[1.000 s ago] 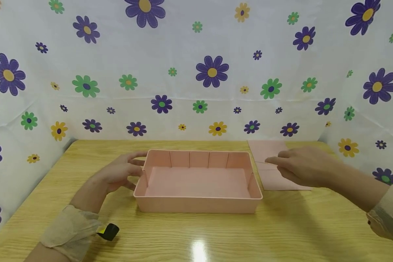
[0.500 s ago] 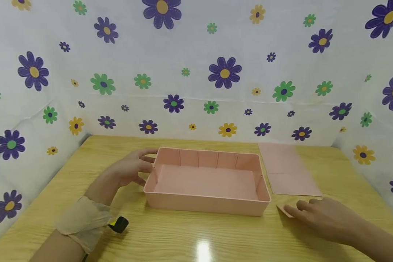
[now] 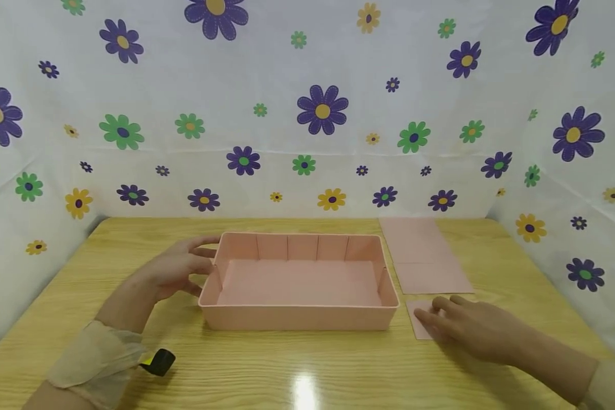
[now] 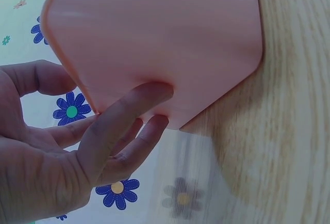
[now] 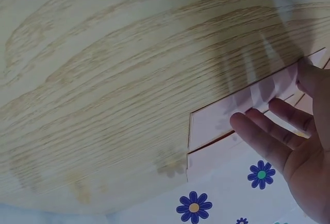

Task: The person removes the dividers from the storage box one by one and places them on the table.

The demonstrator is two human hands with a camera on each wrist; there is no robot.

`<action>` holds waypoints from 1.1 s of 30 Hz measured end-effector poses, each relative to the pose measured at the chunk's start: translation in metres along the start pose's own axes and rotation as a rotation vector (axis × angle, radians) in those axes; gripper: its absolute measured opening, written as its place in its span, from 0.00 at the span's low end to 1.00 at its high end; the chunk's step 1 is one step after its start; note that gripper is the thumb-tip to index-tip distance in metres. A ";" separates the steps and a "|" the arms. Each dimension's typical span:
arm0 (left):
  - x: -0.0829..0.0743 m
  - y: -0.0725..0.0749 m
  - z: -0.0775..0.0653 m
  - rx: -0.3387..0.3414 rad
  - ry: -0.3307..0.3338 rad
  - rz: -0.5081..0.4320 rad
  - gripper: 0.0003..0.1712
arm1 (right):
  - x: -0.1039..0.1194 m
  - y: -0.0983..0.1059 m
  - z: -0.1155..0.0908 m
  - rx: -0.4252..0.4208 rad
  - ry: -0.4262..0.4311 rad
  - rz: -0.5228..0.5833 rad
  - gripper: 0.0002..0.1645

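Note:
A shallow pink rectangular tray [image 3: 297, 319] stands on the wooden table in the head view, its inside bare. My left hand [image 3: 176, 270] is at its left end; in the left wrist view the fingertips of that hand [image 4: 62, 164] touch the outside of the tray's end wall [image 4: 170, 38]. To the right of the tray, a small flat pink panel [image 3: 418, 327] lies on the table under the fingers of my right hand [image 3: 479, 331]. The right wrist view shows this hand [image 5: 309, 154] with fingers spread over the panel [image 5: 209, 123] and the thumb by its edge.
Behind the small panel, larger flat pink panels [image 3: 415, 242] lie at the table's back right, a seam crossing them. A white curtain [image 3: 271, 74] with printed flowers surrounds the table [image 3: 236, 370] at the back and sides.
My right hand went from the large panels down toward the front, carrying the small pink panel, which now lies flat on the table. The left hand stays at the tray's end.

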State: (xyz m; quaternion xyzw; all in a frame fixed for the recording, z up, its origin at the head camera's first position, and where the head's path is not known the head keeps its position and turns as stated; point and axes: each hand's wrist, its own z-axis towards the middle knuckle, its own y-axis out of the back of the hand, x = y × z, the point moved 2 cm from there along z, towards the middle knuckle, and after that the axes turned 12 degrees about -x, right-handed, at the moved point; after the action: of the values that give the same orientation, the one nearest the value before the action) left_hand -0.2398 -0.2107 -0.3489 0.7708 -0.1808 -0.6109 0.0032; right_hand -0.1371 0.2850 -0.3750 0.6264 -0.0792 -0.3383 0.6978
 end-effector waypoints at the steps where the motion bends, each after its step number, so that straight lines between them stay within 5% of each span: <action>1: 0.000 0.000 0.000 0.000 -0.001 -0.003 0.42 | -0.001 0.000 0.000 -0.001 0.002 0.000 0.26; 10: -0.001 -0.003 0.003 0.014 -0.009 0.001 0.40 | -0.009 0.001 0.001 0.114 -0.069 0.031 0.27; 33: 0.001 0.002 0.000 -0.001 -0.004 0.017 0.40 | -0.008 -0.004 0.007 0.109 -0.082 0.052 0.28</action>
State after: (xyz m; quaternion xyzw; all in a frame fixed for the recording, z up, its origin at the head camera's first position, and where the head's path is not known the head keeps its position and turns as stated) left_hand -0.2398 -0.2133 -0.3491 0.7681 -0.1869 -0.6124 0.0085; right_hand -0.1485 0.2844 -0.3751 0.6468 -0.1422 -0.3407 0.6674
